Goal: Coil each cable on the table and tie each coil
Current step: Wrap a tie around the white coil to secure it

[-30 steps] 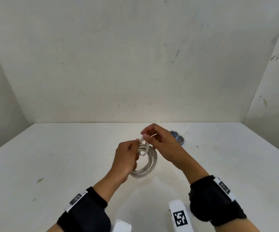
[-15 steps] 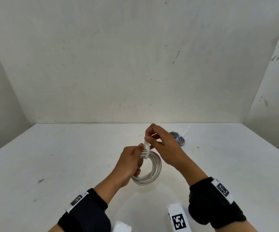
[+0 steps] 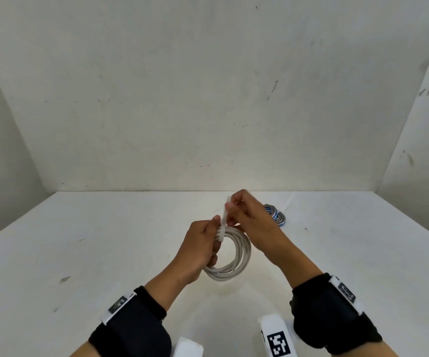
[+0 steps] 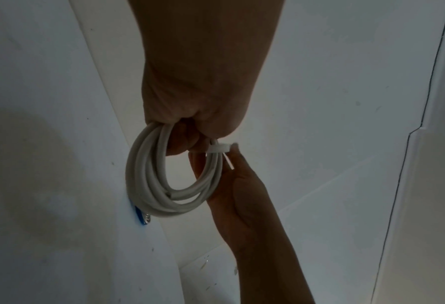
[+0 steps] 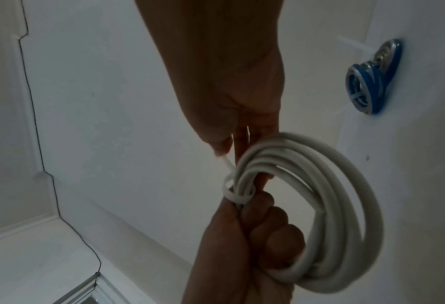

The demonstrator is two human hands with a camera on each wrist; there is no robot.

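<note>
Both hands work above the table (image 3: 105,253): the left hand (image 3: 200,243) has its fingers curled tight round the white cable coil (image 3: 236,264), while the right hand (image 3: 249,217) pinches the tail of a white zip tie (image 3: 223,222) looped round the strands just beyond the left fingertips. Tying this coil looks to be the step in hand. Next, the tail probably needs a firm pull until the loop cinches. Beyond the right hand, a blue coil (image 3: 275,215) lies already tied.
</note>
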